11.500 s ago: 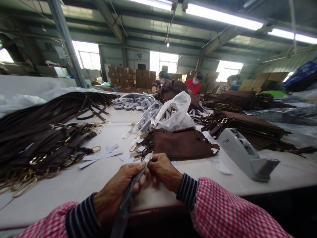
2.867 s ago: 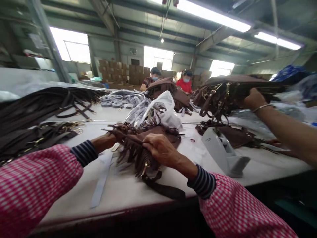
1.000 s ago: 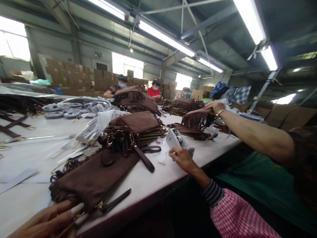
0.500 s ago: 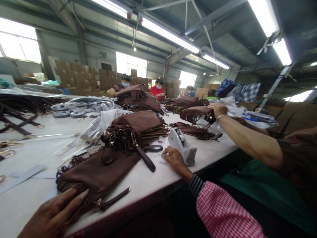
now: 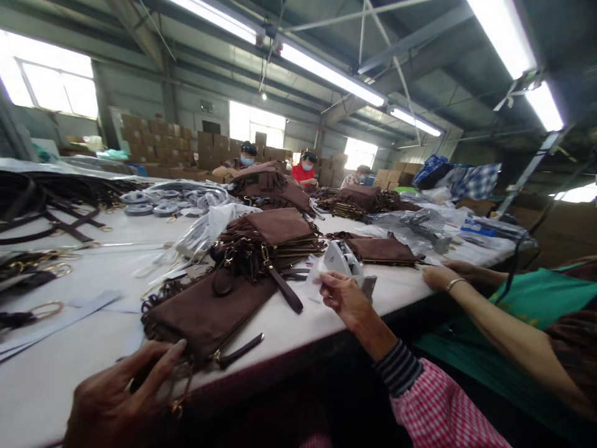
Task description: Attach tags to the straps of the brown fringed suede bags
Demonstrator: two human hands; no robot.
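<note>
A brown suede fringed bag (image 5: 205, 311) lies flat on the white table (image 5: 69, 367) in front of me. My left hand (image 5: 116, 398) rests on its near end at the table's front edge, fingers curled around the bag's corner and metal ring. My right hand (image 5: 342, 298) reaches to the grey tape dispenser (image 5: 345, 261), fingers pinched at a strip of tape by its front. Behind the bag stands a stack of the same brown bags (image 5: 270, 239) with straps and gold clasps hanging down.
A co-worker's arm with a bracelet (image 5: 466, 298) rests at the right table edge by another brown bag (image 5: 382, 249). Dark straps with gold rings (image 5: 41, 218) cover the left. Grey rolls (image 5: 149, 202), a plastic bag (image 5: 209, 224), more bag piles and masked people sit farther back.
My left hand has slid farther onto the bag's near end. My right hand lifted from the table to the dispenser's front. The co-worker's arm dropped from the far bag pile to the table edge.
</note>
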